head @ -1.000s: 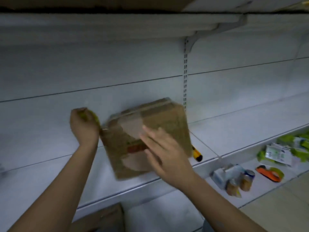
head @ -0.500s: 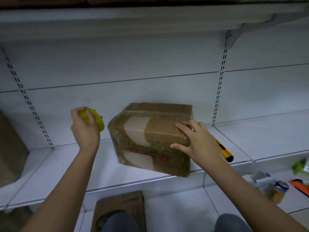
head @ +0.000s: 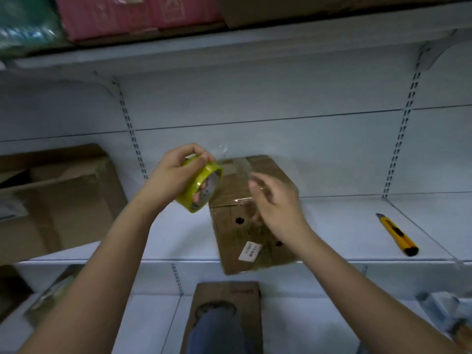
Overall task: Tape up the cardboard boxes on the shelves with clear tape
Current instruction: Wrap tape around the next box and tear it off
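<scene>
At the centre of the frame the left hand [head: 176,172] grips a yellow-rimmed roll of clear tape [head: 201,188], its fingers curled over the top of the rim and other fingertips showing through the core. Just right of it the right hand [head: 277,203] is blurred; its fingers look loosely bent, and I cannot tell whether they pinch the pulled end of the tape or merely lie against the box. A glint of clear film [head: 235,163] runs from the roll across the top of the small cardboard box [head: 245,226], which stands just below and right of centre on the white middle shelf [head: 332,226], turned askew, its near bottom corner jutting past the shelf's front edge. The box front shows two round holes and a white label. At the left of the frame a larger cardboard box [head: 58,198] sits on the same shelf, well apart from the small one, with bare shelf between them. To the right lies more open shelf, then a yellow utility knife [head: 397,235] near the front edge. The upper shelf [head: 229,47] overhangs along the top of the frame, and a flat piece of cardboard [head: 226,315] lies on the bottom shelf at lower centre.
</scene>
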